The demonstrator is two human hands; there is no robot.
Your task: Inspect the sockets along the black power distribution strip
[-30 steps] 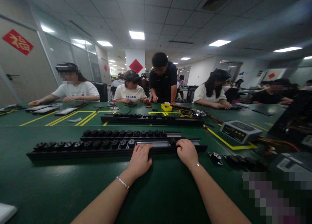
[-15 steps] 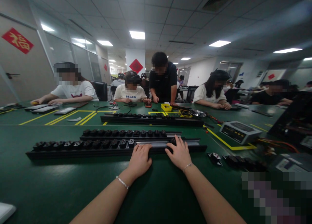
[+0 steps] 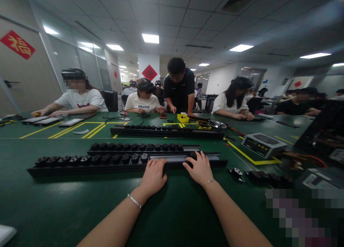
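A long black rail [image 3: 88,170] with a silvery channel lies across the bench before me, its left part lined with several round black socket modules [image 3: 115,158]. My left hand [image 3: 155,175] lies at the rail's middle, its fingers bent over the front edge beside the last module of the row. Further right, my right hand [image 3: 199,168] has its fingers curled around a single round black module [image 3: 193,154] sitting in the channel. Bare channel shows between the two hands. My fingers partly hide that module.
Behind lie a second loaded rail [image 3: 134,146] and a third rail [image 3: 166,132]. On the right are loose black modules [image 3: 264,177], a grey power supply unit [image 3: 263,145] and cables. A yellow bin [image 3: 183,118] stands across the bench, where several people sit or lean.
My right hand has shifted slightly to the right along the rail, and the module under its fingers has moved with it. My left hand keeps its place on the rail.
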